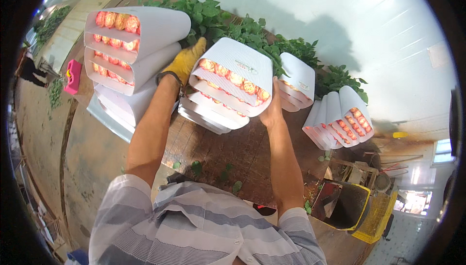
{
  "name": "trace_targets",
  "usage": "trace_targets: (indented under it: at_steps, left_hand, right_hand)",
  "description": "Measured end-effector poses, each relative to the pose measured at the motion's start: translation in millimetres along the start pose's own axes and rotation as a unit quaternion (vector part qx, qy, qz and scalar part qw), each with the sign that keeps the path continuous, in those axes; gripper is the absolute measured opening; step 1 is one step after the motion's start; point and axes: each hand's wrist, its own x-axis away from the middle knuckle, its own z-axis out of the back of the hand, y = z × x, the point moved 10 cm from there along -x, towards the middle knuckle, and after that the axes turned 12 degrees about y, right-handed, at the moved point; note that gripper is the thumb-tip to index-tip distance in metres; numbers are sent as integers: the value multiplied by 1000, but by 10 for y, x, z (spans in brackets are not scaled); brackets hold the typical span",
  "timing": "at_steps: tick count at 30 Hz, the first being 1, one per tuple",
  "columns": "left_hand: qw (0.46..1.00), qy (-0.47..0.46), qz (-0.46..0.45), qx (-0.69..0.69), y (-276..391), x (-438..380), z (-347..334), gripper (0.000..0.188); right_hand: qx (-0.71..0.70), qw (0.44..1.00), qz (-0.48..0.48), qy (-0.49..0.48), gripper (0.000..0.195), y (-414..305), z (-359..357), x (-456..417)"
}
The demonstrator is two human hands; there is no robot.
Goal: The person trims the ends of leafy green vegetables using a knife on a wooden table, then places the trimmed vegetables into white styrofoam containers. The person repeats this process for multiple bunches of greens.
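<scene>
A bunch of orange-pink roses wrapped in white corrugated cardboard [236, 70] lies between my two hands, on top of other wrapped bunches [214, 114]. My left hand [185, 59], in a yellow glove, is at its left side with the thumb raised; whether it touches the wrap is hard to tell. My right hand [273, 103], bare, holds the right side, its fingers partly hidden behind the wrap. Green leafy stems [204, 12] stick out beyond the wraps. Close by on the left, more rose bunches in white wraps [160, 28] are stacked high.
Smaller stacks of wrapped roses stand at the right [298, 79] and far right [346, 115] of the brown table [233, 152]. A pink tool or holder [73, 76] lies at the left. A yellow-rimmed dark bin [349, 206] is at the lower right; a person [31, 70] stands far left.
</scene>
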Motion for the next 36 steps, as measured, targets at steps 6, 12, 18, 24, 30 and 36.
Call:
trace_targets:
  at_steps: [6, 12, 18, 24, 30, 36]
  left_hand:
    - [994, -99, -47, 4, -226, -164, -421, 62]
    - [966, -71, -244, 39, -12, 131, -225, 46]
    - [931, 9, -316, 182, 637, 1155, 386, 44]
    - [924, -87, -213, 304, 483, 1767, 259, 46]
    - [878, -201, -218, 375, 658, 2361, -39, 50]
    - [829, -111, -545, 60, 771, 2819, -384, 54]
  right_hand:
    - [-159, 978, -13, -131, 72, -64, -429, 124]
    - [-121, 984, 42, -126, 67, -272, -548, 414]
    - [-51, 987, 127, -89, 68, -234, 27, 807]
    - [42, 932, 360, -11, 93, -441, 51, 2058]
    - [132, 871, 459, 114, 100, 182, 973, 3065]
    - [78, 917, 351, 170, 87, 1302, 1249, 3622]
